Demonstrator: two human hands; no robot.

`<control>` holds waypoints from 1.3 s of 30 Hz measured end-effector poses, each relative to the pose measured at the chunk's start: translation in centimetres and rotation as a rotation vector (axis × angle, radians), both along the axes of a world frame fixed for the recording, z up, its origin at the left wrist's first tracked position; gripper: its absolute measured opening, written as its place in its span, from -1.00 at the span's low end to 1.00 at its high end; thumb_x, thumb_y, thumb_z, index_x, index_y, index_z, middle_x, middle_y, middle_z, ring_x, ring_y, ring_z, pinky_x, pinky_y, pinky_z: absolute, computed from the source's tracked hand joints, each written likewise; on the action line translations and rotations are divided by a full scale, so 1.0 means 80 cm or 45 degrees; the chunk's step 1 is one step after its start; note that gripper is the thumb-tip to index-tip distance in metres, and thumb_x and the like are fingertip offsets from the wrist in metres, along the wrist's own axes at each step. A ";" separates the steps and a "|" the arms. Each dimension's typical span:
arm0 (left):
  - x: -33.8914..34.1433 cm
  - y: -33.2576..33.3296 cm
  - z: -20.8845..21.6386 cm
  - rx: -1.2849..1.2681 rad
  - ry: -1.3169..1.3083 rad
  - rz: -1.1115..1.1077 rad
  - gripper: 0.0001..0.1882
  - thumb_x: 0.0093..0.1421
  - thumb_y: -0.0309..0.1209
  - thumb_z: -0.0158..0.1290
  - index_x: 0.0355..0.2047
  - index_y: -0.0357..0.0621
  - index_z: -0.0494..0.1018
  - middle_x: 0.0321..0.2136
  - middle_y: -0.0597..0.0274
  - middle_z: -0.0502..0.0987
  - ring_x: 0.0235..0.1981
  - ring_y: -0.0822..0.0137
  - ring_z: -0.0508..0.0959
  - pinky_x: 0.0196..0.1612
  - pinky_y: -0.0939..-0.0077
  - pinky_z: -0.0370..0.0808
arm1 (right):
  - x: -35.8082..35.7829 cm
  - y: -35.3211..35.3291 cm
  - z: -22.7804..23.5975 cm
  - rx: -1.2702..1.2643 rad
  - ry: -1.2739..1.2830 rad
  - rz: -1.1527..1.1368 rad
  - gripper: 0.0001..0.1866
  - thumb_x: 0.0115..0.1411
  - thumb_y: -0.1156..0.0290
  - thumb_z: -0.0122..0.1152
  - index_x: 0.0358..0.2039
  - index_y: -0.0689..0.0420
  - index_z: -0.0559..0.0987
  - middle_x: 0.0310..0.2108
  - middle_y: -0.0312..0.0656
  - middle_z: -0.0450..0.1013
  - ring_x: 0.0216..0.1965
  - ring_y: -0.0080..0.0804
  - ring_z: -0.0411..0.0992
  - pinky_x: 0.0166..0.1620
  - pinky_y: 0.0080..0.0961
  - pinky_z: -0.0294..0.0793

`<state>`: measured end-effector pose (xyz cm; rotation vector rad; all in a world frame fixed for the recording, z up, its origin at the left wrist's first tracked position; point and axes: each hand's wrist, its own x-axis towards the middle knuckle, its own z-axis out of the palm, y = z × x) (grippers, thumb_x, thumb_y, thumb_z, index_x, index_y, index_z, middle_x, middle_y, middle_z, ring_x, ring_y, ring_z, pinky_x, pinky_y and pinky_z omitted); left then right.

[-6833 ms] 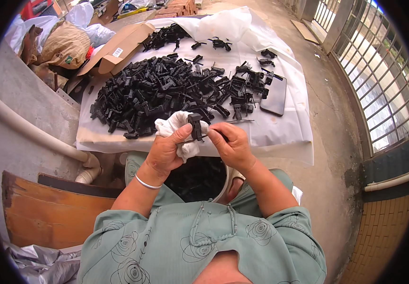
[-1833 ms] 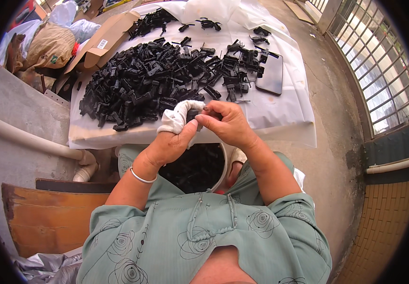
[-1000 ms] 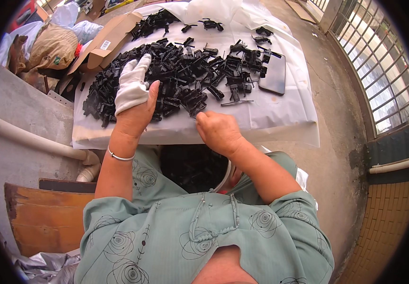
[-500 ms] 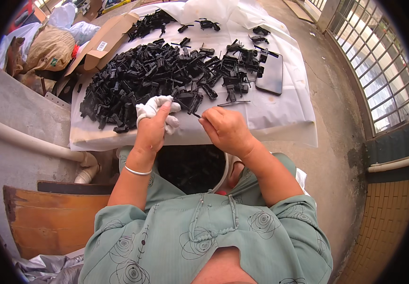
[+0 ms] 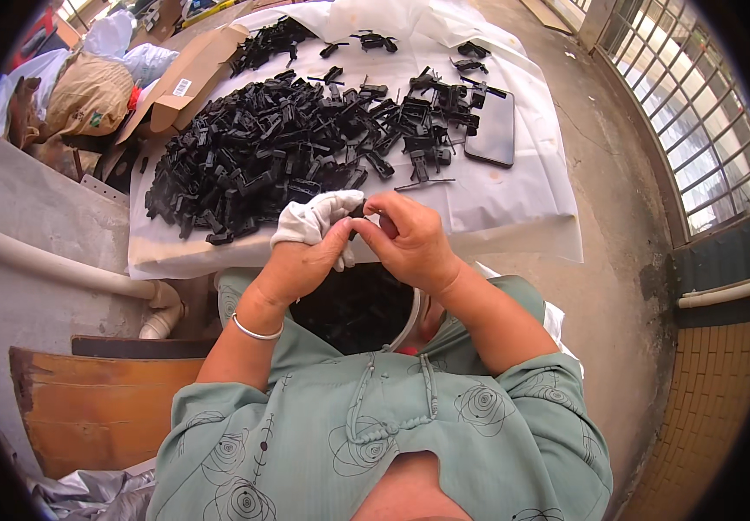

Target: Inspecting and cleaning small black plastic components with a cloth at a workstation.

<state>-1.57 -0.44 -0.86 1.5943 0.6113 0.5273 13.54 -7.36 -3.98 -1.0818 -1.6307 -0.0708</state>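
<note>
My left hand [image 5: 312, 239], in a white glove that leaves the thumb bare, is closed on a small black plastic part [image 5: 357, 211]. My right hand [image 5: 409, 239], bare, pinches the same part from the other side with thumb and forefinger. Most of the part is hidden by my fingers. Both hands meet just above the near edge of the table. Beyond them lies a large heap of black plastic parts [image 5: 244, 148], with looser ones [image 5: 427, 130] to its right. Below my hands, between my knees, stands a round bucket [image 5: 411, 317] with dark parts in it.
A white sheet [image 5: 514, 221] covers the table. A smartphone [image 5: 489, 130] lies face up at its right side. An open cardboard box [image 5: 185, 87] and stuffed bags [image 5: 88, 91] stand at the left. A pipe [image 5: 71, 265] runs along the left wall; a barred window [image 5: 696, 113] is at right.
Both hands have come together and back toward me. The right hand moved left to meet the left hand, and the black part is now between them.
</note>
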 end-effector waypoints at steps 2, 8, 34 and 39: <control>0.002 -0.004 0.004 -0.071 -0.077 -0.050 -0.72 0.17 -0.55 -0.05 -0.08 -0.27 0.33 -0.39 0.24 0.46 -0.61 0.57 0.43 -0.58 0.71 0.39 | -0.001 -0.003 0.001 -0.477 0.658 -0.016 -0.81 0.04 0.48 0.27 -0.51 0.17 0.40 -0.62 -0.37 0.32 -0.64 -0.70 0.18 -0.60 -0.68 0.17; 0.004 -0.006 0.003 -0.071 -0.112 -0.058 -0.67 0.17 -0.59 -0.07 -0.02 -0.28 0.29 -0.37 0.21 0.46 -0.62 0.57 0.43 -0.62 0.76 0.37 | 0.015 -0.003 0.014 -0.647 0.626 0.209 -0.79 0.18 0.37 0.12 -0.51 0.21 0.39 -0.65 -0.35 0.27 -0.60 -0.67 0.15 -0.54 -0.65 0.19; 0.002 0.008 -0.018 -0.361 -0.431 0.211 -0.63 0.25 -0.52 -0.17 0.06 -0.08 0.13 -0.41 0.27 0.39 -0.63 0.59 0.28 -0.57 0.74 0.25 | 0.013 0.004 -0.013 -0.403 0.161 0.210 -0.85 0.06 0.44 0.20 -0.34 0.20 0.52 -0.69 -0.22 0.30 -0.65 -0.51 0.23 -0.51 -0.58 0.28; -0.004 0.000 -0.010 -0.574 -0.480 0.139 -0.58 0.24 -0.53 -0.22 0.11 -0.07 0.08 -0.44 0.28 0.39 -0.71 0.60 0.19 -0.63 0.76 0.21 | 0.023 -0.003 0.018 -0.672 0.258 0.160 -0.91 0.04 0.49 0.21 -0.42 0.20 0.55 -0.61 -0.18 0.41 -0.60 -0.44 0.35 -0.48 -0.54 0.34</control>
